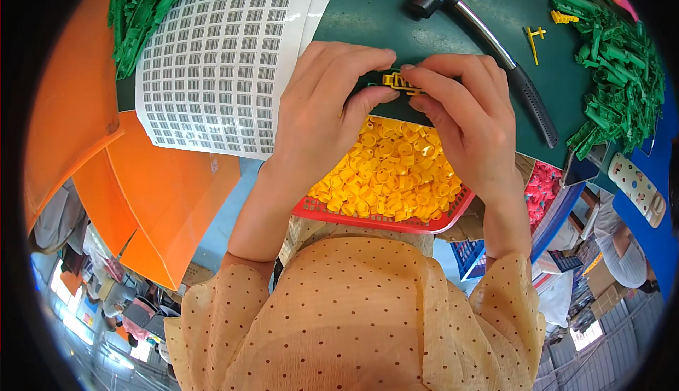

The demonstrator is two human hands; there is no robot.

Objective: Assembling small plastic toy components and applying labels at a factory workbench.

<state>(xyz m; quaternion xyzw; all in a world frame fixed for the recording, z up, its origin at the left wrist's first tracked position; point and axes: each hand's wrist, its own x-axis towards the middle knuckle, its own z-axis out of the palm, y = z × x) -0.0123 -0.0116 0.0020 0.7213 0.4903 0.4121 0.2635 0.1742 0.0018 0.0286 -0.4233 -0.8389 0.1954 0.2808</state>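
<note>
Over the near edge of the green work table, both my hands meet at a small yellow plastic part (402, 83) with a ladder-like frame. My left hand (318, 101) has thumb and forefinger bent around its left end, where a bit of dark green shows between them. The fingertips of my right hand (470, 112) pinch its right end. Just below the hands sits a red plastic basket (353, 221) full of small yellow ring-shaped pieces (389, 172). Part of the yellow part is hidden behind my fingers.
A sheet of printed labels (212, 59) lies left, near orange bins (155, 207). A mallet (488, 37) lies beyond my right hand. Green plastic parts (619, 73) are heaped at right, more green parts (148, 9) far left. Loose yellow pieces (535, 41) and a phone (636, 189) lie right.
</note>
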